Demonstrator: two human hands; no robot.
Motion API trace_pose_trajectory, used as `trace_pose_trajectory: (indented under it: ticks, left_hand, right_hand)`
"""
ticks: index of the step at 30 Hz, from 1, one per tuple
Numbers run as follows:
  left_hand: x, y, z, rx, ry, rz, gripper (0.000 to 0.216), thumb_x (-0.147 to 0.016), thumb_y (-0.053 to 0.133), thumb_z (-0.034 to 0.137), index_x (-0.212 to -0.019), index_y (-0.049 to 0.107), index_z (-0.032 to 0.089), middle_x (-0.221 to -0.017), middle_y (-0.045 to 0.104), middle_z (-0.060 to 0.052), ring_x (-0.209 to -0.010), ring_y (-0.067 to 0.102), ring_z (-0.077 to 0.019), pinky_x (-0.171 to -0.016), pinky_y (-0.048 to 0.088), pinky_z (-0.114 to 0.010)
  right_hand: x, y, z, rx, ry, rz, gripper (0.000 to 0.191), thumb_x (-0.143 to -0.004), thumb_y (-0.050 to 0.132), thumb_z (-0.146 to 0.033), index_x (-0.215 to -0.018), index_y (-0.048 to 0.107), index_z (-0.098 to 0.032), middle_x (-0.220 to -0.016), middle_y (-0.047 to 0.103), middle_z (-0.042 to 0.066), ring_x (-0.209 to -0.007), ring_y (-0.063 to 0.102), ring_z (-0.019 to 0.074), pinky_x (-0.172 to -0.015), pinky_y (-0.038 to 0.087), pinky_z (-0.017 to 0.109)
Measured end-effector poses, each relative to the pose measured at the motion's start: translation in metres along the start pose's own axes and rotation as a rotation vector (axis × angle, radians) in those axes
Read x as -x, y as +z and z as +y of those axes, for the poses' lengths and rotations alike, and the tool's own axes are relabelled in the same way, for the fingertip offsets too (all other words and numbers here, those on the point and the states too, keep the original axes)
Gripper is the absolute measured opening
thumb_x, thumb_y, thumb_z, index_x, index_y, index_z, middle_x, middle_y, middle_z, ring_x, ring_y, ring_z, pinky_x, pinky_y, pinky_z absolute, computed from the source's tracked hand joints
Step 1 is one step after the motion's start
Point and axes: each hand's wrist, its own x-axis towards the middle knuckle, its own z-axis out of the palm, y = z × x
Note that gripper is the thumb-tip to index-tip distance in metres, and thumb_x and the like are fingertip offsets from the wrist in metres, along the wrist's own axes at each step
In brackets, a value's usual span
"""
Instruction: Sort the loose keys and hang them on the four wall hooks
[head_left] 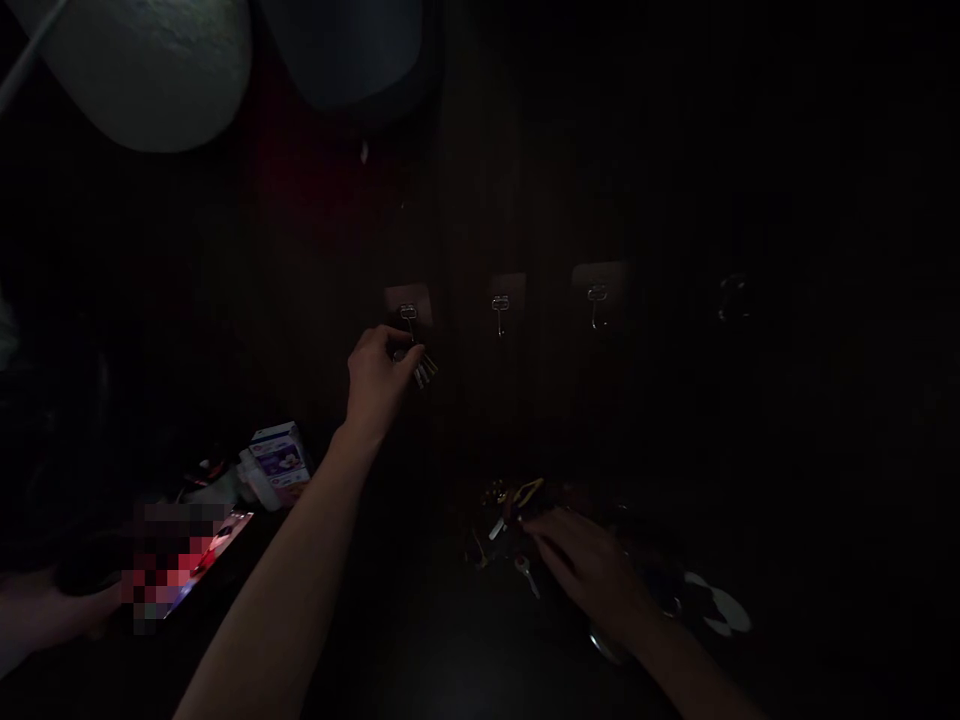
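Left forearm point(277, 590) leads to left hand point(379, 380), pinching key bunch point(424, 370) just below adhesive wall hook point(407, 318); two more hooks point(500, 315) lie rightward. Right hand point(592, 575), fingers spread, sits over loose keys point(510, 525) on table point(442, 640).

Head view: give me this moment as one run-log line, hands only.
left hand: on keys at leftmost wall hook | right hand: at loose keys on dark table
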Motion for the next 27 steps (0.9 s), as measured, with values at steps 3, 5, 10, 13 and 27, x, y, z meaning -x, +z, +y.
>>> trace_pose_trajectory:
  ticks: [3, 5, 10, 13, 27]
  left_hand:
    - [0.003, 0.003, 0.002, 0.028, 0.014, -0.008, 0.026, -0.074, 0.065, 0.026, -0.097, 0.058, 0.019, -0.093, 0.061, -0.003, -0.086, 0.059, -0.0183, -0.079, 0.046, -0.031]
    - [0.008, 0.005, 0.004, 0.052, 0.026, -0.001, 0.037, -0.073, 0.067, 0.024, -0.107, 0.053, 0.019, -0.099, 0.059, -0.005, -0.092, 0.058, -0.0191, -0.081, 0.046, -0.033]
    - [0.03, 0.011, 0.007, 0.111, 0.031, 0.026, 0.048, -0.076, 0.063, 0.02, -0.12, 0.043, 0.02, -0.113, 0.054, -0.008, -0.107, 0.054, -0.0212, -0.09, 0.045, -0.037]
    - [0.046, 0.013, 0.008, 0.121, 0.046, 0.031, 0.052, -0.078, 0.06, 0.019, -0.126, 0.038, 0.02, -0.119, 0.05, -0.01, -0.112, 0.051, -0.0219, -0.095, 0.043, -0.039]
    - [0.135, 0.016, -0.009, 0.01, -0.012, -0.285, 0.057, -0.086, 0.047, 0.022, -0.139, 0.024, 0.025, -0.146, 0.027, -0.01, -0.133, 0.032, -0.0241, -0.107, 0.034, -0.044]
  right_hand:
    - [0.0, 0.0, 0.0, -0.014, 0.001, -0.009, 0.021, -0.089, 0.042, -0.012, -0.101, 0.056, -0.022, -0.09, 0.067, 0.004, -0.084, 0.065, 0.0163, -0.075, 0.052, 0.032]
    - [0.0, 0.0, 0.001, -0.016, -0.001, -0.014, 0.021, -0.089, 0.042, -0.012, -0.102, 0.056, -0.022, -0.091, 0.068, 0.004, -0.084, 0.064, 0.0167, -0.075, 0.052, 0.032]
    - [0.001, -0.001, 0.001, -0.025, 0.015, -0.049, 0.022, -0.089, 0.042, -0.013, -0.103, 0.056, -0.022, -0.091, 0.067, 0.004, -0.085, 0.064, 0.0171, -0.076, 0.051, 0.032]
    - [0.002, 0.0, 0.001, -0.025, 0.021, -0.065, 0.021, -0.089, 0.043, -0.013, -0.103, 0.056, -0.023, -0.093, 0.067, 0.004, -0.085, 0.064, 0.0173, -0.075, 0.051, 0.032]
    - [0.001, 0.0, 0.0, -0.052, 0.038, -0.053, 0.02, -0.087, 0.044, -0.011, -0.098, 0.057, -0.022, -0.088, 0.067, 0.002, -0.081, 0.063, 0.0165, -0.072, 0.05, 0.03]
